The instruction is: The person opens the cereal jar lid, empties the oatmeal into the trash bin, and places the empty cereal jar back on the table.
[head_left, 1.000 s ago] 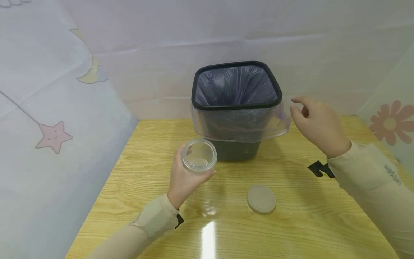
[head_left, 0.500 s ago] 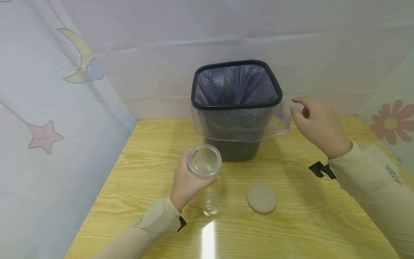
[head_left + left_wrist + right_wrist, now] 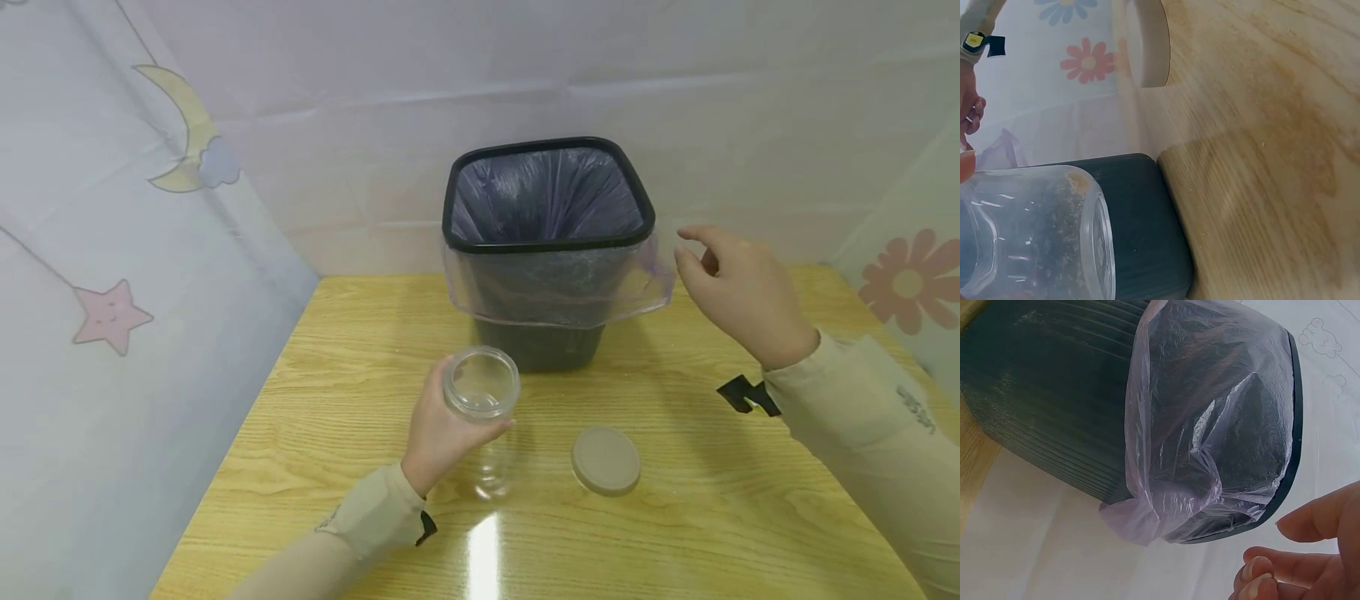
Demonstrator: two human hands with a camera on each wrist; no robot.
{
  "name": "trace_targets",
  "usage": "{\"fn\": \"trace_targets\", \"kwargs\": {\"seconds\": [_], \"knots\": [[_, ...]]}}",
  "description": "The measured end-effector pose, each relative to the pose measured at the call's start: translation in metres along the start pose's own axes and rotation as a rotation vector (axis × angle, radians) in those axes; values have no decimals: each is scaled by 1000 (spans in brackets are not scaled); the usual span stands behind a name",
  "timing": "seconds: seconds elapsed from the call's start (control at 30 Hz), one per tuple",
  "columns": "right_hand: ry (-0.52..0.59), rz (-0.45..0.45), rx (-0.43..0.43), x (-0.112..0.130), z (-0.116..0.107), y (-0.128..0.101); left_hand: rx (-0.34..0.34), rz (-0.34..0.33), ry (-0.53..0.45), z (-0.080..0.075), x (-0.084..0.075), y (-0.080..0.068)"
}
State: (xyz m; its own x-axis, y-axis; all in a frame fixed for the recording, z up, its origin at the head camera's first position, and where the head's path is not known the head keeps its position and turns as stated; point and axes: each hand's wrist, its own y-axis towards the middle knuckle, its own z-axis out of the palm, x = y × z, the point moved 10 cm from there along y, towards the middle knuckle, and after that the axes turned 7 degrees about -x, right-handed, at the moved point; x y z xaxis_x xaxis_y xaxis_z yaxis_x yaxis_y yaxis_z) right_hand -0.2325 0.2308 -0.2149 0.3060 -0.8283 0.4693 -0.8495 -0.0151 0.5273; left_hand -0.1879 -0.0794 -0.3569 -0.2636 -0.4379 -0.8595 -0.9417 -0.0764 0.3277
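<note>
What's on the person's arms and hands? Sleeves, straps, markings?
Both hands, left hand and right hand, are bare, no gloves. Long beige sleeves reach the wrists, each with small dark print. A black strap tab sticks out at each cuff.

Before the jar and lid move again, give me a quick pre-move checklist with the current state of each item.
1. Left hand grips the clear jar firmly: ok, fingers wrap its side.
2. Jar mouth open, lid off: ok, the lid lies flat on the table, apart from the jar.
3. Jar emptied: cannot tell; the left wrist view shows a grainy film on the wall.
4. Right hand free: ok, it holds nothing and hovers beside the bin.
5. Bin liner seated over the rim: ok.
6. Path from right hand to lid clear: ok, bare table between.
</note>
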Motion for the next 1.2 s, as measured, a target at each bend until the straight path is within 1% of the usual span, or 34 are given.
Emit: {"fn": "trace_targets", "kwargs": {"seconds": [0.23,0.33,0.47,0.6,0.7,0.8,0.97,1.2], "knots": [[7,11,14,-1,0,0,33,-47,-26,5,7,-3],[-3,-3,19,0,0,-1,47,-74,-63,8,9,-4],[-15,-26,17,2,0,-2,73,-108,-80,12,14,-8],[-12,-12,20,0,1,-2,96,-138,-63,15,19,-12],[-18,-4,19,-1,2,-3,103,-152,-32,16,21,-14],[-12,-5,19,-1,3,-4,113,-162,-24,18,24,-16],[-5,-17,16,-2,5,-6,143,-167,-57,24,28,-18],[8,-35,23,-4,9,-12,162,-167,-71,28,31,-20]]}}
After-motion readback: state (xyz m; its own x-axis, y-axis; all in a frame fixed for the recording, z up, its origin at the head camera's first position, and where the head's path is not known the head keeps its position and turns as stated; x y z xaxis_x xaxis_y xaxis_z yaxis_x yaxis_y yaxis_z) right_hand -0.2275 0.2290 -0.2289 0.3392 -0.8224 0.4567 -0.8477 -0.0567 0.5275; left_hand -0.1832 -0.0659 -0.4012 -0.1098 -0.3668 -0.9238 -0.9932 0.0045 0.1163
